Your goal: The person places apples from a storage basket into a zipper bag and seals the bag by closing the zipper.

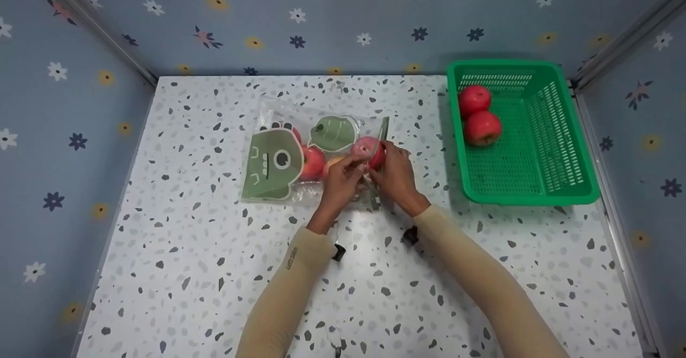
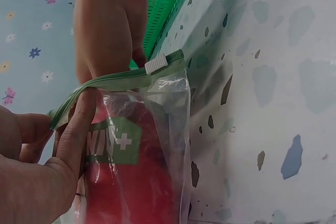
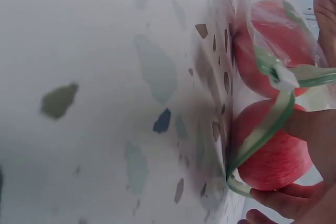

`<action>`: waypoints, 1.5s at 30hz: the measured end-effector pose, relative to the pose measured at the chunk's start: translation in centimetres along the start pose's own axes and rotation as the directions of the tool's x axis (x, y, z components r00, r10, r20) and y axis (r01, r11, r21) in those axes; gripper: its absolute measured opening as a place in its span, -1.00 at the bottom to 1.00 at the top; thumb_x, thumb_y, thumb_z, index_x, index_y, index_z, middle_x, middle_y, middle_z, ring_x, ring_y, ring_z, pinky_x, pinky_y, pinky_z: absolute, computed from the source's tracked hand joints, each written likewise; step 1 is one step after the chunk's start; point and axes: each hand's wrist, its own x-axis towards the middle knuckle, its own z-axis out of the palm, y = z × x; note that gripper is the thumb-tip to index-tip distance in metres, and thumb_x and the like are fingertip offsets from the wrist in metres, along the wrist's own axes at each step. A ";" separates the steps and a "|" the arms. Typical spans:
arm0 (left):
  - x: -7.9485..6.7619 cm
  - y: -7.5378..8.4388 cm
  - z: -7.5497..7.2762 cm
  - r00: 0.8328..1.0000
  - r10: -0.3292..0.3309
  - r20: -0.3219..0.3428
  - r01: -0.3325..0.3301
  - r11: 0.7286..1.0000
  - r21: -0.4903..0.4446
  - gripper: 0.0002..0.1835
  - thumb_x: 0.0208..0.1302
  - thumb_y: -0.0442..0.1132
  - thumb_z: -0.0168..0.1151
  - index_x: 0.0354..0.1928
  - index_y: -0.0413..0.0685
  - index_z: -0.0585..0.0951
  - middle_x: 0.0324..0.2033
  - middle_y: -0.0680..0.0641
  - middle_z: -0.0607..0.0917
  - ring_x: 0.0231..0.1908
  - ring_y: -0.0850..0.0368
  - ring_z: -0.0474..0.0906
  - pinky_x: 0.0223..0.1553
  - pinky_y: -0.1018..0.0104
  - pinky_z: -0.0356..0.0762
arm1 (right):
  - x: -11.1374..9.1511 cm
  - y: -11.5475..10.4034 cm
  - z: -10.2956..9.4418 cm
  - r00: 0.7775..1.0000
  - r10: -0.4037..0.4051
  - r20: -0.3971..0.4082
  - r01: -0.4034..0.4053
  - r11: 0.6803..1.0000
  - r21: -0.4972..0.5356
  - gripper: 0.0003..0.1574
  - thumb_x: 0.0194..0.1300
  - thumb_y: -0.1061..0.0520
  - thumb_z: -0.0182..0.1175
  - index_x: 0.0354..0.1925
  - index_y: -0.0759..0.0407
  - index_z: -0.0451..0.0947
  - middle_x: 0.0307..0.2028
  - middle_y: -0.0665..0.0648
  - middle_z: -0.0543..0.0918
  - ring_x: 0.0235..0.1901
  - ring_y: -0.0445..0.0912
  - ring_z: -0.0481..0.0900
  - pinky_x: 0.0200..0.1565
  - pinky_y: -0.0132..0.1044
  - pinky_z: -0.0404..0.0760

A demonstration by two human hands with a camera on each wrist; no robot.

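Observation:
A clear zip bag (image 1: 274,161) with a green monster print lies on the table, several red apples (image 1: 313,163) inside it. Its green-edged mouth faces right and is spread apart, with a white slider (image 2: 156,65) on the zip strip. My left hand (image 1: 341,184) pinches one edge of that mouth; its fingers (image 2: 73,135) show on the green strip in the left wrist view. At the opening, my right hand (image 1: 397,174) grips an apple (image 3: 270,153), thumb on one side and fingers on the other. The green strip runs across this apple.
A green plastic basket (image 1: 584,184) stands at the right of the table, with two red apples (image 1: 482,128) against its left wall. The speckled white table (image 1: 187,272) is bounded by flower-patterned panels (image 1: 332,25) at the back and both sides.

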 end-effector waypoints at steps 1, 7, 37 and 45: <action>0.0 0.0 0.0 1.000 0.003 -0.001 -0.003 1.000 0.007 -0.72 0.53 -0.49 0.14 0.17 -0.33 0.67 -0.05 -0.26 0.72 -0.21 0.16 0.63 -0.40 0.42 0.72 | 0.1 -0.1 0.1 1.000 0.004 -0.003 -0.004 1.000 0.005 -0.10 0.33 0.08 0.50 0.45 0.42 0.35 0.31 0.37 0.57 0.30 0.29 0.45 0.40 0.08 0.44; -0.1 0.1 -0.1 0.999 0.046 -0.013 -0.045 0.997 0.063 -0.74 0.51 -0.49 0.15 0.14 -0.40 0.67 -0.03 -0.31 0.73 -0.15 0.11 0.64 -0.32 0.51 0.64 | 0.7 -0.3 0.7 1.000 0.006 0.000 -0.006 0.999 -0.037 -0.17 0.33 0.10 0.50 0.43 0.31 0.41 0.15 0.32 0.64 0.22 0.23 0.50 0.37 0.04 0.42; 0.1 0.0 -0.2 1.000 -0.015 -0.018 0.014 1.000 -0.013 -0.72 0.54 -0.49 0.13 0.18 -0.37 0.66 -0.02 -0.27 0.69 -0.11 0.08 0.67 -0.32 0.37 0.78 | 0.5 0.4 -0.1 0.995 -0.063 0.083 0.093 0.888 -0.450 0.00 0.53 -0.25 0.24 0.58 0.31 0.18 0.26 0.39 0.52 0.26 0.31 0.48 0.21 0.19 0.59; 0.1 -0.1 -0.2 1.000 -0.015 -0.010 0.015 1.000 -0.025 -0.72 0.55 -0.47 0.14 0.19 -0.36 0.66 0.00 -0.27 0.69 -0.15 0.08 0.67 -0.35 0.41 0.76 | -0.3 0.8 -1.1 0.995 -0.070 0.077 0.099 0.865 -0.492 -0.06 0.52 -0.27 0.24 0.52 0.32 0.29 0.27 0.37 0.53 0.22 0.29 0.51 0.19 0.19 0.59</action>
